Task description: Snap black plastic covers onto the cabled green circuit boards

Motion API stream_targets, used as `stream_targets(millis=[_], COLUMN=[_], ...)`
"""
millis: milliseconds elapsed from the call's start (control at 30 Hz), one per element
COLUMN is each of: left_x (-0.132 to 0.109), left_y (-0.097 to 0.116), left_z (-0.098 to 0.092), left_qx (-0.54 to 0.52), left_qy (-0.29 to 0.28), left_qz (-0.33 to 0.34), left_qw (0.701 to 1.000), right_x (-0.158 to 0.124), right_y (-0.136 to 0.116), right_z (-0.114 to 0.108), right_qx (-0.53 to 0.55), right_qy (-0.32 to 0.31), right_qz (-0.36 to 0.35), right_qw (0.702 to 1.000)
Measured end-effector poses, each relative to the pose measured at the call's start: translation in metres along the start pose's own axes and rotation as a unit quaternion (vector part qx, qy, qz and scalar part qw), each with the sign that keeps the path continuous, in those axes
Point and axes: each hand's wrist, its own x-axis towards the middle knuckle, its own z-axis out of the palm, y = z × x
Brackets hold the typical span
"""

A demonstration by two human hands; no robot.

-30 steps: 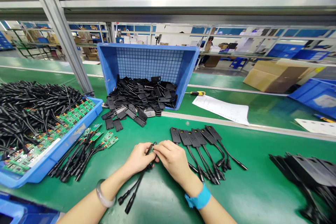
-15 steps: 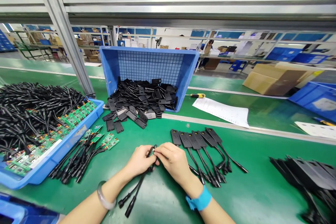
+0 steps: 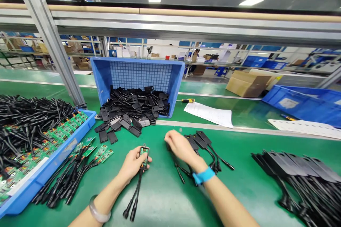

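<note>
The left hand grasps a cabled circuit board above the bench; the right hand curls near black casings, contents indeterminable. Board-fitting seems under way; the next move likely needs steady alignment.

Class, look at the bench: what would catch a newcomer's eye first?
Probably the blue crate, on its side at the middle back, with black covers spilling out. Next, the cable heap in the tray at left. Nearer, at centre, the left hand holds a green board with two cables trailing from it.
</note>
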Motion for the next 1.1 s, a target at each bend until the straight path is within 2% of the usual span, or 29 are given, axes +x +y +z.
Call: stream_targets(millis=[67,167,267,367,467,567,667,800,1000,1067,1100], left_x=[0.000,-0.001,-0.001,0.003,0.007,0.009,0.008,0.005,0.002,0.002,0.001], left_y=[0.001,0.003,0.003,-0.003,-0.010,-0.012,-0.008,-0.004,-0.003,-0.002,-0.001], left_z=[0.000,0.001,0.002,0.002,0.002,0.000,-0.001,0.000,0.003,0.003,0.002], left_qx=[-0.038,-0.073,-0.079,-0.080,-0.077,-0.083,-0.081,-0.080,-0.133,-0.149,-0.154], left_qy=[0.002,0.000,0.003,0.020,0.036,0.035,0.038,0.037,0.022,0.014,0.009], left_qz=[-0.003,-0.013,-0.012,0.001,0.021,0.031,0.030,0.005,-0.016,-0.023,-0.024], left_qw=[0.999,0.997,0.997,0.997,0.996,0.995,0.996,0.996,0.991,0.988,0.988], right_x=[0.020,0.043,0.059,0.077,0.098,0.116,0.123,0.114,0.080,0.065,0.056], right_y=[0.033,0.071,0.081,0.061,0.025,-0.010,-0.035,-0.047,-0.034,-0.028,-0.027], right_z=[-0.005,-0.004,0.001,0.007,0.017,0.032,0.046,0.048,0.020,0.013,0.012], right_qx=[-0.047,-0.085,-0.108,-0.105,-0.066,-0.025,-0.004,0.003,0.054,0.114,0.179], right_qy=[0.002,-0.012,-0.018,-0.008,-0.011,-0.015,-0.016,-0.006,0.045,0.063,0.068], right_qz=[0.078,0.142,0.164,0.121,0.015,-0.081,-0.123,-0.105,-0.050,-0.026,-0.010], right_qw=[0.996,0.986,0.980,0.987,0.998,0.996,0.992,0.994,0.996,0.991,0.981])
